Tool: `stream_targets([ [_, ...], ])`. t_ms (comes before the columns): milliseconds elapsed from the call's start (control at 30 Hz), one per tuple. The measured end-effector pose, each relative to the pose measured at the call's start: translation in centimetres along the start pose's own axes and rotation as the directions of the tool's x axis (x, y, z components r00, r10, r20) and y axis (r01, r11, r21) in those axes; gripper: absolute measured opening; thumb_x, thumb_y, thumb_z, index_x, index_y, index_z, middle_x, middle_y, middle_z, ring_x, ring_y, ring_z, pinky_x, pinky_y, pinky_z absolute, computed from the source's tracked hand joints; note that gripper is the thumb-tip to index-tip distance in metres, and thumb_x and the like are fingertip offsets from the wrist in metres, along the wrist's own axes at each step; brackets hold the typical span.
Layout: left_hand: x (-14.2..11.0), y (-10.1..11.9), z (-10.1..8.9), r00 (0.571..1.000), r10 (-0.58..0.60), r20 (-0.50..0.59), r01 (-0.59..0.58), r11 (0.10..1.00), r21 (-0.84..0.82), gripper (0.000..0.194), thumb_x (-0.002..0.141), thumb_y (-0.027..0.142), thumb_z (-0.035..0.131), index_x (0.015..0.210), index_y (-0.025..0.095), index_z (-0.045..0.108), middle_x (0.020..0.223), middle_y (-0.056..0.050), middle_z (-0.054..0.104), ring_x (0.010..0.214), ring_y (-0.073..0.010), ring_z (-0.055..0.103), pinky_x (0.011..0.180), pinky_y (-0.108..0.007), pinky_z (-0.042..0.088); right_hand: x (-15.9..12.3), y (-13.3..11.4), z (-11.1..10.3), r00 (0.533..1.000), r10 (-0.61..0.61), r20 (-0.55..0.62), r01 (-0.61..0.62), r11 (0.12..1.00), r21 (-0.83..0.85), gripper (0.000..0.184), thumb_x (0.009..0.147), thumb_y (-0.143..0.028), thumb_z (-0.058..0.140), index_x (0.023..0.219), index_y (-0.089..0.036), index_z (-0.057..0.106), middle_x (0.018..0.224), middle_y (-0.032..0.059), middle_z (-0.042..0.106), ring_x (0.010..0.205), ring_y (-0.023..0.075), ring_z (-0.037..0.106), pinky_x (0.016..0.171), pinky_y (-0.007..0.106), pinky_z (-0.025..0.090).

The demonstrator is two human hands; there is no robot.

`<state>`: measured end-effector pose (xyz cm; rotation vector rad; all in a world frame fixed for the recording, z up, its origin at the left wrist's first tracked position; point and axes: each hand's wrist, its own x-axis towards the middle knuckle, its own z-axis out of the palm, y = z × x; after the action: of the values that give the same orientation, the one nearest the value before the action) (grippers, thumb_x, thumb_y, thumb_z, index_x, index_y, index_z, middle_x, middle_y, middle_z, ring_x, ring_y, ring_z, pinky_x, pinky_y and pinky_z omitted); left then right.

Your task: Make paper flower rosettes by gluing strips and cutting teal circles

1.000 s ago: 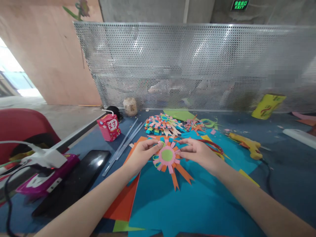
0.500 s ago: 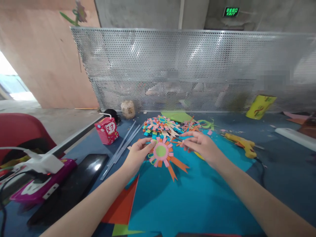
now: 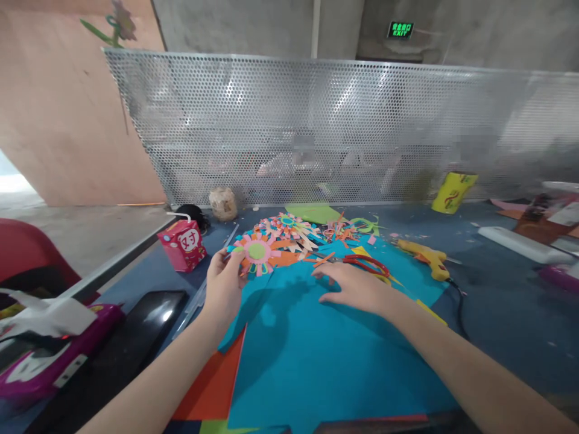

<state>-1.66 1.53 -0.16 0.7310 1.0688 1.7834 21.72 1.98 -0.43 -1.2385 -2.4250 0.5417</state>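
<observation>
Left hand [image 3: 224,289]: thumb and fingers pinched on the left edge of the paper rosette.
Rosette [image 3: 257,250]: held left of centre, just above the table stuff, near side of the pile. Green disc on pink ring, face toward the camera, fringe all round.
Rosette axis: runs left to right from the pinch; orange tail [image 3: 284,244] points right, close to level. Small loops hang on the near side of the disc.
Right hand [image 3: 353,283]: nothing gripped; fingers loosely bent, thumb apart from them, fingertips pointing left over the blue sheet. Contact with the sheet: can't tell.
Scissors [image 3: 368,264]: red handles just beyond the right hand, blades to the left, partly under orange scraps [image 3: 324,260].
Blue sheet [image 3: 339,355]: under both hands, overlapping the orange sheet [image 3: 212,386] at near left.
Rosette pile [image 3: 289,226]: far of the held one; paper shreds [image 3: 341,229] just right of it.
Glue gun [image 3: 425,259]: right, yellow, nozzle toward far left, cord running near.
Juice box [image 3: 183,244]: left, upright, straw in.
Clear sticks [image 3: 190,313]: left of the left hand, partly hidden by it.
</observation>
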Motion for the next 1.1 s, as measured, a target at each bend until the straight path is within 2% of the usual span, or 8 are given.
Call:
stream_targets([
  [400,-0.7,1.1,0.3,1.0,0.021,0.021,-0.02,0.999,-0.047,0.027,0.052,0.017,0.065,0.072,0.021,0.048,0.06,0.008,0.054,0.048,-0.0073,0.051,0.038,-0.017,0.036,0.2,-0.5,0.4,0.999,0.021,-0.044,-0.026,0.993,-0.113,0.033,0.071,-0.025,0.065,0.104,-0.021,0.059,0.099,0.0072,0.066,0.087,0.024,0.061,0.073,0.033,0.044],
  [533,-1.2,1.6,0.5,0.991,-0.082,0.102,0.084,0.996,-0.016,0.022,0.051,0.016,0.061,0.07,0.02,0.05,0.053,0.009,0.047,0.039,-0.005,0.041,0.032,-0.016,0.028,0.3,-0.7,0.9,0.998,0.004,-0.066,-0.008,0.998,-0.07,0.029,0.073,-0.015,0.06,0.102,-0.019,0.059,0.095,0.007,0.066,0.089,0.0233,0.059,0.075,0.033,0.044],
  [633,-1.6,1.5,0.4,0.932,-0.239,0.272,0.206,0.968,0.142,0.023,0.052,0.017,0.059,0.074,0.018,0.054,0.054,0.007,0.047,0.038,-0.0048,0.038,0.031,-0.016,0.022,0.4,-1.0,1.5,0.995,-0.013,-0.102,0.014,1.0,0.01,0.034,0.071,-0.006,0.055,0.102,-0.019,0.058,0.089,0.0041,0.067,0.087,0.0194,0.059,0.076,0.03,0.044],
  [733,-1.8,0.8,0.0,0.79,-0.371,0.489,0.23,0.918,0.324,0.026,0.055,0.018,0.061,0.081,0.016,0.057,0.063,0.003,0.054,0.049,-0.0073,0.048,0.041,-0.017,0.033,0.5,-0.9,1.7,0.983,0.004,-0.182,0.016,0.994,0.108,0.035,0.069,-0.005,0.054,0.101,-0.02,0.058,0.083,0.0022,0.066,0.082,0.0173,0.06,0.076,0.029,0.044],
  [800,-1.9,0.2,-0.2,0.69,-0.389,0.611,0.152,0.902,0.403,0.024,0.06,0.018,0.062,0.084,0.015,0.059,0.067,0.001,0.056,0.056,-0.0083,0.05,0.048,-0.017,0.036,0.7,-0.4,1.4,0.962,0.051,-0.267,-0.002,0.983,0.181,0.031,0.072,-0.009,0.053,0.1,-0.02,0.057,0.082,0.0026,0.065,0.079,0.0164,0.06,0.072,0.029,0.046],
  [867,-2.0,-0.2,-0.4,0.636,-0.355,0.685,0.022,0.896,0.444,0.025,0.065,0.019,0.063,0.09,0.015,0.059,0.071,0.0,0.056,0.06,-0.0089,0.05,0.051,-0.018,0.037,0.8,0.2,1.0,0.927,0.111,-0.359,-0.015,0.966,0.259,0.028,0.074,-0.013,0.05,0.101,-0.02,0.054,0.081,0.0031,0.063,0.075,0.0156,0.06,0.07,0.029,0.047],
  [967,-2.2,-0.5,-0.4,0.635,-0.259,0.728,-0.151,0.882,0.446,0.032,0.07,0.022,0.062,0.1,0.016,0.056,0.08,-0.002,0.058,0.069,-0.0119,0.053,0.058,-0.021,0.041,1.2,1.0,0.5,0.869,0.174,-0.464,0.006,0.932,0.362,0.025,0.071,-0.015,0.051,0.095,-0.02,0.054,0.079,0.0023,0.061,0.074,0.0156,0.06,0.07,0.031,0.048],
  [1100,-2.1,-0.1,-0.5,0.696,-0.109,0.71,-0.335,0.825,0.456,0.029,0.076,0.028,0.056,0.102,0.015,0.053,0.071,-0.001,0.056,0.061,-0.0116,0.053,0.057,-0.024,0.044,1.5,1.0,0.3,0.84,0.23,-0.492,0.072,0.85,0.522,0.017,0.064,-0.014,0.058,0.079,-0.02,0.057,0.07,0.0001,0.061,0.068,0.0147,0.06,0.065,0.028,0.049],
])
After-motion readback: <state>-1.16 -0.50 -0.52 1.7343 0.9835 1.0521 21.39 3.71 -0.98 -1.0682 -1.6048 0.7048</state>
